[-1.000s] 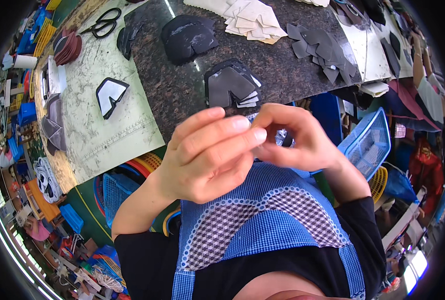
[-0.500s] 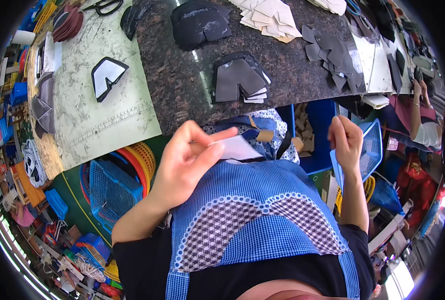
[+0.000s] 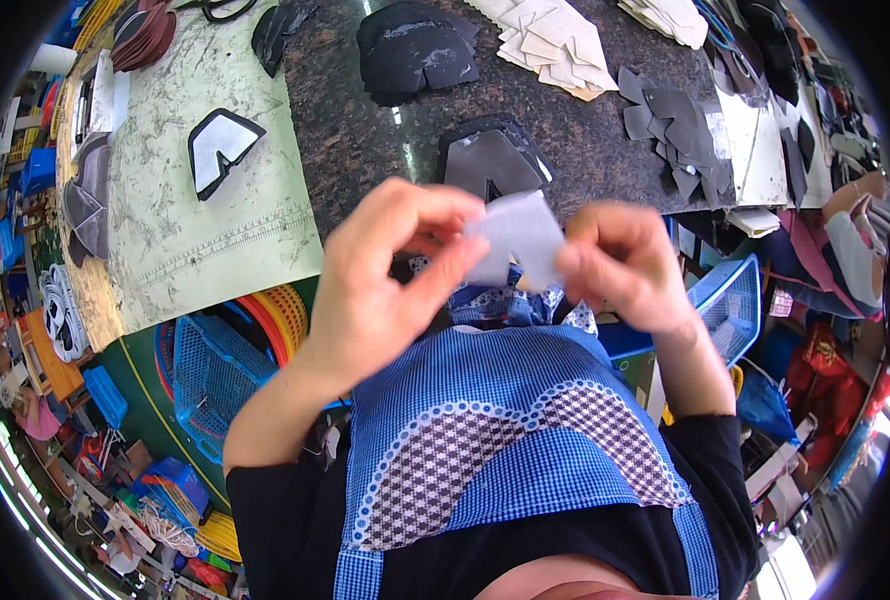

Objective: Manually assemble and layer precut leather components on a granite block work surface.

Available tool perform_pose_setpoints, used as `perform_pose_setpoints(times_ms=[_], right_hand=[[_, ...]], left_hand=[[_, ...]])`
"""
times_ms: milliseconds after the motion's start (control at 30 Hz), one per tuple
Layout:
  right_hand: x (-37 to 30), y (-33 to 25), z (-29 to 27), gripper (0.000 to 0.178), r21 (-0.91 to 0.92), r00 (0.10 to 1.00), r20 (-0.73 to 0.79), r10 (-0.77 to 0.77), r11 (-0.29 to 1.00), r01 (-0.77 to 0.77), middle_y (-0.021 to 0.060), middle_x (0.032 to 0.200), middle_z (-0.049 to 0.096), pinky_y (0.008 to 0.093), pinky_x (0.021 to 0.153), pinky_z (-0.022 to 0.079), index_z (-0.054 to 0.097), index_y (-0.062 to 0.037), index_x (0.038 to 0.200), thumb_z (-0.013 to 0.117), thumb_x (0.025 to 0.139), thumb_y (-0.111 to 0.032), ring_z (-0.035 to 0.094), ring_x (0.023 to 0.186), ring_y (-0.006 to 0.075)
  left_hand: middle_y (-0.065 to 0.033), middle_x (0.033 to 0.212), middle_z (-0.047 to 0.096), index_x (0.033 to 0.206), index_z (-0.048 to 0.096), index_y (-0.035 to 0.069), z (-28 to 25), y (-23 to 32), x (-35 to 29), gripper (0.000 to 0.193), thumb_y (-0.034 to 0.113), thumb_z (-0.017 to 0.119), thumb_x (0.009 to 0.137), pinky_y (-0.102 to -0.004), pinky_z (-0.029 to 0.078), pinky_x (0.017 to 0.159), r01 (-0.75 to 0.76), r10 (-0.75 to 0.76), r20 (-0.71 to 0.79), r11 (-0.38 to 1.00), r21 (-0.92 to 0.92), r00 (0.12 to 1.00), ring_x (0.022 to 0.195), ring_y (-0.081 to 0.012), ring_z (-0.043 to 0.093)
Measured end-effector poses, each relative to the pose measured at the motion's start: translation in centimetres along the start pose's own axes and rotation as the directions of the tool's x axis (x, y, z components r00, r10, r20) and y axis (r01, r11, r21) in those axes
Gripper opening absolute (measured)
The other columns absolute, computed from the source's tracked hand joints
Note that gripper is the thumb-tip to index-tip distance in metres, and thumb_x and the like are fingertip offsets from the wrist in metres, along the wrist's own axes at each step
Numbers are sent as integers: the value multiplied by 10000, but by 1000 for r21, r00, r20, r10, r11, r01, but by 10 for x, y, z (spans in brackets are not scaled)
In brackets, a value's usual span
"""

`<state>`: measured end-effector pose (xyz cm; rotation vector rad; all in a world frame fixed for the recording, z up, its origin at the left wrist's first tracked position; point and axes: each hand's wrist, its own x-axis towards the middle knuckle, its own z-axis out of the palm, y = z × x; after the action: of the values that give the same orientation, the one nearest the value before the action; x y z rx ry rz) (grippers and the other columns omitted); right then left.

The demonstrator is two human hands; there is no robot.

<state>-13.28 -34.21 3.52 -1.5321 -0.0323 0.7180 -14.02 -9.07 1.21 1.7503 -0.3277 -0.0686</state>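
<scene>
Two blue baskets (image 3: 200, 375), contents unclear, flank left hand (image 3: 375, 265) and right hand (image 3: 633, 272) pinching a grey piece (image 3: 511, 238).

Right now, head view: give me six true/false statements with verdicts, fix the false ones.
1. The left hand pinches a pale grey piece. True.
2. The right hand is raised, its fingers at that piece's right edge. True.
3. The white-faced notched piece lies on the pale mat. True.
4. The larger cream pile sits on the pale mat. False: the larger cream pile is on the dark stone slab.
5. The apron is plain red. False: the apron is blue, with checked panels.
6. Both hands lie flat on the slab. False: both are raised at the grey piece.
</scene>
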Motion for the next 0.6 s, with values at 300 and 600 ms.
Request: perform_pose_setpoints(times_ms=[300, 600], right_hand=[[59, 7, -8, 295, -335, 984, -173, -33, 942, -27, 10, 616, 611, 241, 498, 425, 646, 18, 789, 710, 952, -219, 555, 555, 53], [74, -15, -22, 453, -906, 983, -119, -137, 420, -51, 99, 539, 500, 362, 510, 405, 516, -7, 599, 780, 840, -286, 507, 506, 207]], left_hand=[[-6, 823, 658, 1109, 643, 21, -5, -41, 43, 226, 85, 749, 919, -217, 521, 658, 346, -340, 84, 936, -62, 937, 714, -62, 619], [-50, 902, 539, 1050, 668, 121, 0, -45, 32, 305, 139, 824, 788, -359, 487, 648, -229, 290, 34, 674, 703, 956, 752, -231, 566]])
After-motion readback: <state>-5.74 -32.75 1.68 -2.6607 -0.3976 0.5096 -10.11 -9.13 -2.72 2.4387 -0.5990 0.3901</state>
